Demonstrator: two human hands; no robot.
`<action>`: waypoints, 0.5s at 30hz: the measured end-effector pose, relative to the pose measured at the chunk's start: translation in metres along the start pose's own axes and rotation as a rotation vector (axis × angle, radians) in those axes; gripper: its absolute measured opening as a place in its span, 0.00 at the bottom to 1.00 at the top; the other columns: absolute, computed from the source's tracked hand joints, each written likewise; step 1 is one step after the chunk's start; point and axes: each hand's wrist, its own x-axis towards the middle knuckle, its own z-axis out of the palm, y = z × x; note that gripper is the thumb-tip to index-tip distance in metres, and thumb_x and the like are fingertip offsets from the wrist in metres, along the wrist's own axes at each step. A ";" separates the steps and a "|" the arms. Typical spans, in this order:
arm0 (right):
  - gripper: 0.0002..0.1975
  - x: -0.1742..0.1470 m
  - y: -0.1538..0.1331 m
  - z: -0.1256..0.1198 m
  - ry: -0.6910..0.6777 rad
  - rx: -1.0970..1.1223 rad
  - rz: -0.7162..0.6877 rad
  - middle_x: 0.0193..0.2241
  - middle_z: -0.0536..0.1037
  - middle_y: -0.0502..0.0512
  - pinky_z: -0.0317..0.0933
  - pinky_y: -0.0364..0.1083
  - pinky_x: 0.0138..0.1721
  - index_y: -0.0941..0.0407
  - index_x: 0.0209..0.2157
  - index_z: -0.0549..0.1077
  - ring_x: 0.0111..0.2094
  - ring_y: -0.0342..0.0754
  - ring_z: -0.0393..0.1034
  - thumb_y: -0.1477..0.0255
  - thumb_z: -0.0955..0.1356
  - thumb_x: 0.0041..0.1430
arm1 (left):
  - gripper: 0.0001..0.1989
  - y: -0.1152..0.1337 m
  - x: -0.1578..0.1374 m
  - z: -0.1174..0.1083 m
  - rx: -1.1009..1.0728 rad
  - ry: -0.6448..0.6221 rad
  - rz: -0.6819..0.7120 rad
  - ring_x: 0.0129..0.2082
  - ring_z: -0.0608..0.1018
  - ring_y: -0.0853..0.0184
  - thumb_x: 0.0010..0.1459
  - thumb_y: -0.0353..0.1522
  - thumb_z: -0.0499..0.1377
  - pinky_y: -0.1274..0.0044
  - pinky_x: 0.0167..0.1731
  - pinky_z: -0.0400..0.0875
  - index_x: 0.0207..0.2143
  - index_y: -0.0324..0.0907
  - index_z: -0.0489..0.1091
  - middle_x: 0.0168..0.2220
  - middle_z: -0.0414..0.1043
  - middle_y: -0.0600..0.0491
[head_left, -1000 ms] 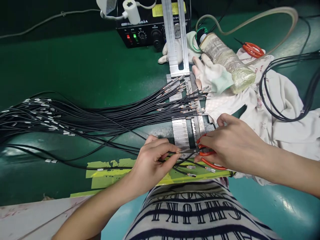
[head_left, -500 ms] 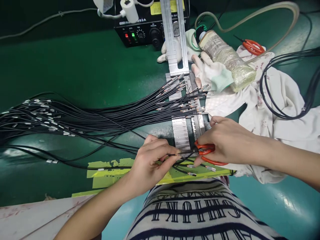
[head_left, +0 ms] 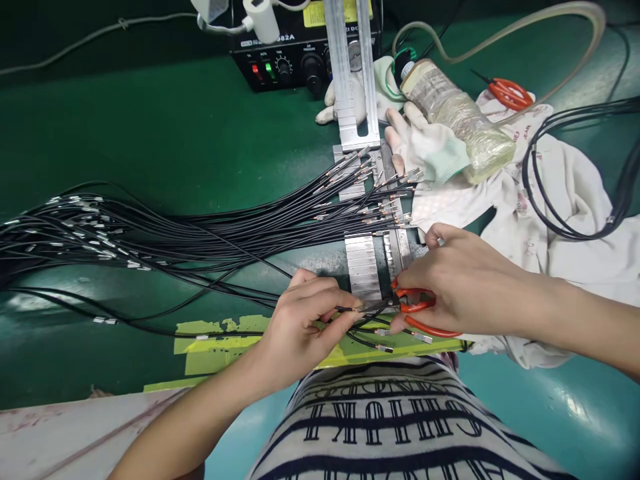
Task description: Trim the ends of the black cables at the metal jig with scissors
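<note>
My left hand (head_left: 310,323) pinches a thin black cable (head_left: 345,309) close to its bare end. In my right hand (head_left: 450,283) are orange-handled pliers (head_left: 420,305), their dark jaws pointing left at the cable end by my left fingertips. Whether the jaws grip the cable is too small to tell. Just below the pliers, several cable ends with metal connectors (head_left: 423,338) lie over the yellow tape. A large bundle of black cables (head_left: 250,230) runs across the bench behind my hands, its stripped ends resting on a slotted metal fixture (head_left: 361,267).
At the back stands a black control box (head_left: 295,67) with knobs. White gloves (head_left: 425,143), a plastic-wrapped bottle (head_left: 455,113) and a second orange-handled tool (head_left: 510,93) lie on the right, near white cloths (head_left: 575,180) and coiled black cable (head_left: 533,173). Yellow tape (head_left: 215,360) lines the front edge.
My right hand and the pliers have shifted very slightly to the right. My left hand keeps its pinch on the cable in nearly the same place.
</note>
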 end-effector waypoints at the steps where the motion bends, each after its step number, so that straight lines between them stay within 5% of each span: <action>1: 0.24 0.000 -0.001 0.002 0.014 -0.042 -0.010 0.16 0.70 0.46 0.45 0.49 0.38 0.54 0.19 0.66 0.20 0.43 0.47 0.51 0.64 0.61 | 0.01 0.000 0.000 0.000 0.001 -0.004 -0.007 0.22 0.69 0.72 0.60 0.28 0.63 0.73 0.33 0.59 0.35 0.41 0.74 0.21 0.68 0.60; 8: 0.20 -0.005 -0.009 0.006 0.096 -0.248 -0.051 0.17 0.73 0.49 0.44 0.50 0.35 0.55 0.21 0.69 0.20 0.44 0.51 0.57 0.65 0.61 | 0.01 0.002 -0.001 0.001 0.002 0.005 -0.027 0.21 0.68 0.73 0.60 0.27 0.63 0.73 0.33 0.59 0.35 0.41 0.75 0.20 0.65 0.60; 15: 0.23 -0.001 -0.005 0.015 0.124 -0.089 -0.059 0.16 0.70 0.47 0.46 0.49 0.36 0.55 0.19 0.67 0.20 0.42 0.44 0.54 0.67 0.60 | 0.01 0.002 -0.003 0.003 -0.031 0.050 -0.015 0.21 0.68 0.73 0.60 0.28 0.63 0.73 0.32 0.59 0.35 0.42 0.75 0.20 0.65 0.61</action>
